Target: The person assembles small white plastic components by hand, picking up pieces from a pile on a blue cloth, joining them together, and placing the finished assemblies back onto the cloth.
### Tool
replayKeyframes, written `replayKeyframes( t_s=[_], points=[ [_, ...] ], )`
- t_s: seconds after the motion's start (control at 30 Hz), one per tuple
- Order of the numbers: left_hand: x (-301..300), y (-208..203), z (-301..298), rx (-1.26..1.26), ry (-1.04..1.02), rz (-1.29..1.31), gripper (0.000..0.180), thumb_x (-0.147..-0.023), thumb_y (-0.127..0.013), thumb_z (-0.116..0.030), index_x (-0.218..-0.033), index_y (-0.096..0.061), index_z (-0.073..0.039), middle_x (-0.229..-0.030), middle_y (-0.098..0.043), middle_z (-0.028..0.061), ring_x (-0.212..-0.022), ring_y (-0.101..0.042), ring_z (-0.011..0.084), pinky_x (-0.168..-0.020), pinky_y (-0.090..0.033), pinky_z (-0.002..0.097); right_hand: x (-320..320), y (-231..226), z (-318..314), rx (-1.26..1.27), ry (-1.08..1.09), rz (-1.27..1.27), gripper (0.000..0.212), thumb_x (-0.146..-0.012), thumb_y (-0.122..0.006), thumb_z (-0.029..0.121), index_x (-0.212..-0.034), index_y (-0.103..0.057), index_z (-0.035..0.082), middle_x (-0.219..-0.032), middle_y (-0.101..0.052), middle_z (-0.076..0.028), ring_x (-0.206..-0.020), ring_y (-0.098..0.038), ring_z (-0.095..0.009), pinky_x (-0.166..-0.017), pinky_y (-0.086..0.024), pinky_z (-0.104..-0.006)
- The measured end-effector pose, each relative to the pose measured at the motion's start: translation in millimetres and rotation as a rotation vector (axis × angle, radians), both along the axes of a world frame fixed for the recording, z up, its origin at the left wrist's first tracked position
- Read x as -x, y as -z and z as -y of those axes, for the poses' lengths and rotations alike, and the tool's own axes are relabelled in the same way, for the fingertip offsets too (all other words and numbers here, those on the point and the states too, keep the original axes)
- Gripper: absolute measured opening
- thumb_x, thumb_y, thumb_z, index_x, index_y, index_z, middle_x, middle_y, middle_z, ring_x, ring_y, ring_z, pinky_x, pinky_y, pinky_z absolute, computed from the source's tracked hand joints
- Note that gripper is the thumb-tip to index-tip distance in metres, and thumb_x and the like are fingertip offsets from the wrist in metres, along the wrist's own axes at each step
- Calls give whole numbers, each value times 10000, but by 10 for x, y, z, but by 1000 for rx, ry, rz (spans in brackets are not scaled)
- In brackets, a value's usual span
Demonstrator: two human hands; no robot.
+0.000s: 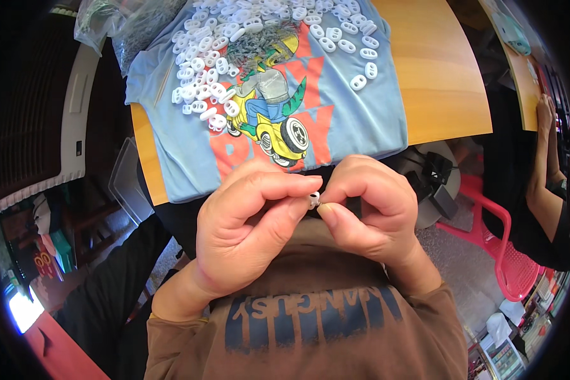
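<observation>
My left hand (253,218) pinches a small white plastic piece (313,199) between thumb and forefinger, in front of my chest. Thumb and forefinger of my right hand (372,209) are pressed together right beside it; whatever lies between those fingertips is too small to make out. Beyond my hands a light blue printed T-shirt (367,126) covers part of the table. Many white oval pieces with two holes (346,46) lie scattered over it, thickest at the far left. A heap of tiny dark grey wiry parts, which look like springs (250,47), sits among them.
The wooden table (437,69) shows to the right of the shirt. Clear plastic bags (133,28) lie at its far left corner. A pink plastic chair (510,253) stands at right, near another person's arm (541,164). Dark objects (434,180) rest on a round stool.
</observation>
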State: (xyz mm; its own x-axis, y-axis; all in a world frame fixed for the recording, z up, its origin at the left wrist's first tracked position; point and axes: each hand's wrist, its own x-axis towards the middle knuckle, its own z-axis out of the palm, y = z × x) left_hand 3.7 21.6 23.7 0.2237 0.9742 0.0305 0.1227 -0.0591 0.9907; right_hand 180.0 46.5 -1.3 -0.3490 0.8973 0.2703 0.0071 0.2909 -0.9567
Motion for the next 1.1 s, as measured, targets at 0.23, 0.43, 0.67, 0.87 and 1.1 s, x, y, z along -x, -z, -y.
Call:
replayKeyframes(
  t_s=[0.23, 0.43, 0.67, 0.87, 1.1],
  points=[
    [-67, 105, 122, 153, -76, 335, 220, -850, -538, 32, -1065, -575, 6, -913, -522, 23, -722, -507, 31, -572, -425, 144, 37, -5, -19, -219, 65, 77, 153, -622, -661, -37, -716, -571, 43, -666, -579, -42, -547, -528, -196, -515, -399, -293],
    [-74, 106, 132, 187, -93, 362, 211, -850, -540, 32, -1056, -576, 7, -900, -521, 24, -700, -504, 29, -563, -428, 150, 62, 21, -8, -199, 61, 43, 155, -627, -651, -45, -733, -569, 33, -673, -580, -49, -548, -528, -198, -515, -401, -295],
    [-94, 108, 150, 184, -108, 324, 200, -845, -546, 37, -1038, -584, 4, -879, -525, 20, -633, -499, 25, -543, -410, 146, 63, 50, 20, -179, 68, 33, 151, -640, -647, -47, -742, -568, 31, -667, -574, -51, -551, -529, -195, -516, -406, -295],
    [-93, 158, 145, 84, -78, 229, 190, -841, -548, 42, -1024, -586, 7, -872, -526, 27, -629, -507, 30, -537, -409, 151, 13, 63, 40, -8, 23, 6, 86, -697, -635, -10, -741, -572, 30, -655, -564, -53, -547, -521, -188, -517, -407, -285],
    [-105, 205, 144, 283, -126, 417, 183, -863, -550, -5, -1044, -572, 4, -869, -544, 22, -644, -513, 37, -559, -419, 156, 19, 105, 68, 0, 28, 44, 77, -724, -638, 16, -781, -587, 24, -679, -570, -66, -578, -531, -203, -545, -412, -291]
  ],
)
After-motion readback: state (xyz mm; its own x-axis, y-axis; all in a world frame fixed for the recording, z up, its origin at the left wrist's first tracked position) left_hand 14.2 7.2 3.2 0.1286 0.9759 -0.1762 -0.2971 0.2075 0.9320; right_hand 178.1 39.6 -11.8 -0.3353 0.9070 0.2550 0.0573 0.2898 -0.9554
